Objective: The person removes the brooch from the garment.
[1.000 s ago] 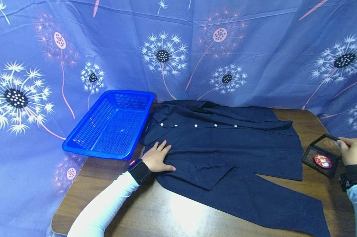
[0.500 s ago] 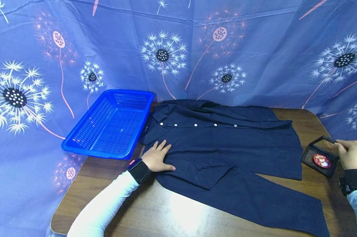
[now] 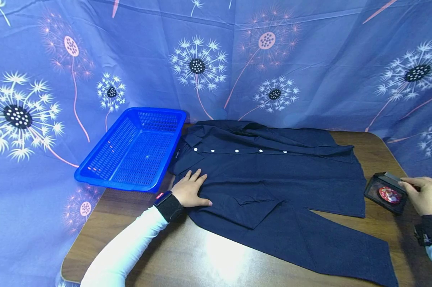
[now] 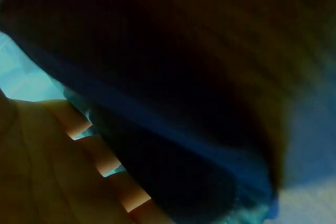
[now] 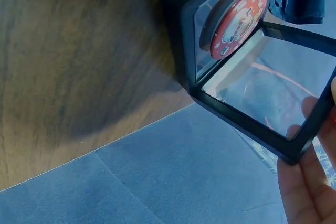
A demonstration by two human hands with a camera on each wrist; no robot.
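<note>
My left hand (image 3: 190,192) lies spread on a dark navy button-up shirt (image 3: 273,175), just below its collar. The left wrist view is dim, with the palm (image 4: 58,156) and several fingers next to dark cloth. Off the shirt's hem at right, a small black-framed clear display case (image 3: 375,193) rests on the wood with a red round badge (image 3: 389,195) inside. My right hand (image 3: 425,195) pinches the edge of its hinged lid. In the right wrist view the clear lid (image 5: 262,100) stands at an angle to the half bearing the badge (image 5: 240,22).
A blue plastic basket (image 3: 129,185) stands at the left, against the shirt's collar end. The brown wooden table (image 3: 119,227) has rounded corners. A blue dandelion-print cloth (image 3: 230,52) hangs right behind it.
My right hand has swung the case's lid up from lying further open toward the badge half, moving slightly left. My left hand and the shirt keep their places.
</note>
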